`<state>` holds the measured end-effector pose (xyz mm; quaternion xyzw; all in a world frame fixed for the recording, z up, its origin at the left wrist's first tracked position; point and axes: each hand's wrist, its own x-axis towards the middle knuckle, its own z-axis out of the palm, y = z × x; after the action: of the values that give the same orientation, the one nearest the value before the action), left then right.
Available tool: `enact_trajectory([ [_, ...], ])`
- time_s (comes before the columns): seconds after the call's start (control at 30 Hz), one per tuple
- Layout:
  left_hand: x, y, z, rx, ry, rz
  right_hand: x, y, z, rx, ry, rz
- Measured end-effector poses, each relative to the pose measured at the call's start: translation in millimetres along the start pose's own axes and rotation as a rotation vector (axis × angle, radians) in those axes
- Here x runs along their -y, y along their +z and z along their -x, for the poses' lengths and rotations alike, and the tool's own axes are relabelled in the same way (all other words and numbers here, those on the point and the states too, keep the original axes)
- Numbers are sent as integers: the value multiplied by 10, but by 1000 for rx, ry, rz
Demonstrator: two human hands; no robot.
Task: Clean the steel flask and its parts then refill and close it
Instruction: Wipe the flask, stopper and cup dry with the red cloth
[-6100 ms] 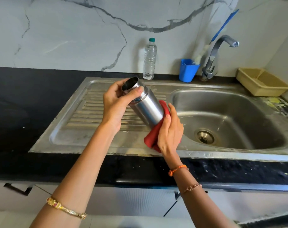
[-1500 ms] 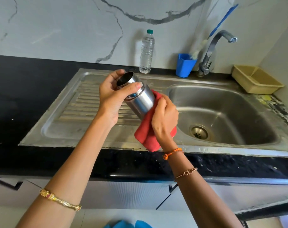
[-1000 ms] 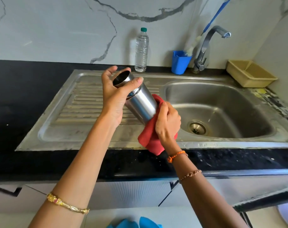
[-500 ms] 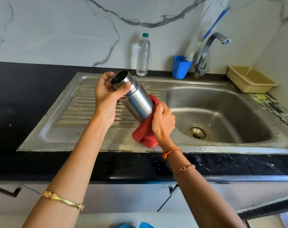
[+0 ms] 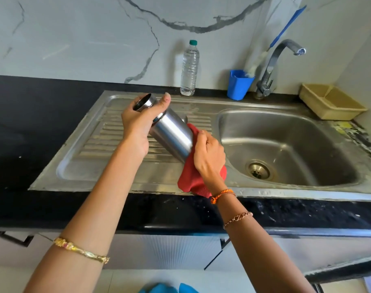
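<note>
Between your two hands, just left of the frame's centre, the steel flask [image 5: 172,136] hangs tilted above the draining board of the sink [image 5: 121,166]. Your left hand [image 5: 138,125] forms the upper grip: thumb and fingers curl round the neck just under the open mouth, which points to the upper left of the frame. Your right hand [image 5: 209,155] forms the lower grip, clutching the red cloth [image 5: 193,178] and pressing it against the flask's base end, so the cloth lies between palm and steel.

The flask's long axis runs from upper left down to lower right, from one grip straight toward the other. That line is what the coming wipe turns on, by my reading: the bare body lies up and to the left of your cloth hand, so the cloth has to travel along the axis toward your left hand, or the left hand has to twist the flask inside the cloth. The right hand is the nearer to the unwiped wall; the left only steadies.

Farther out, in the upper middle of the frame, a water bottle [image 5: 190,68] stands at the back of the desk, well apart from both hands. No cap shows anywhere. Refilling and closing look to be still ahead.
</note>
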<state>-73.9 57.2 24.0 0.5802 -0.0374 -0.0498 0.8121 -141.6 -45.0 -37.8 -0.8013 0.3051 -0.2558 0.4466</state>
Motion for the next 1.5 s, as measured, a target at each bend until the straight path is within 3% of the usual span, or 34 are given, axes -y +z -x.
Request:
enact_trajectory([
  [0.13, -19, -51, -5, 79, -30, -27, 140, -29, 16, -13, 84, -51],
  [0.37, -20, -86, 52, 350, 43, 89, 647, -6, 24, 43, -280, -93],
  [0.47, -8, -117, 72, 297, 29, 84, 328, -27, 44, 25, -208, -41],
  [0.57, 22, -146, 125, 204, 39, 51, -76, -71, 51, -32, -9, -30],
  [0.67, 0, -137, 152, 189, 21, 96, -117, -59, 69, -67, 89, -49],
  [0.83, -93, -27, 172, 281, -2, 130, 373, -4, 136, -46, -148, -167],
  [1.0, -84, 46, 227, 178, 54, 51, 257, -18, 159, -21, -373, -127],
  [1.07, -55, 25, 208, 111, 64, 34, 10, -31, 163, 10, -320, -78],
  [1.17, -25, -24, 225, 38, 75, 67, -264, -81, 121, 10, -21, -67],
  [1.23, -27, -51, 225, 12, 82, 93, -244, -90, 110, 24, 57, -61],
  [1.5, -68, 29, 220, 206, 22, 106, 636, 1, 66, 17, -236, -156],
])
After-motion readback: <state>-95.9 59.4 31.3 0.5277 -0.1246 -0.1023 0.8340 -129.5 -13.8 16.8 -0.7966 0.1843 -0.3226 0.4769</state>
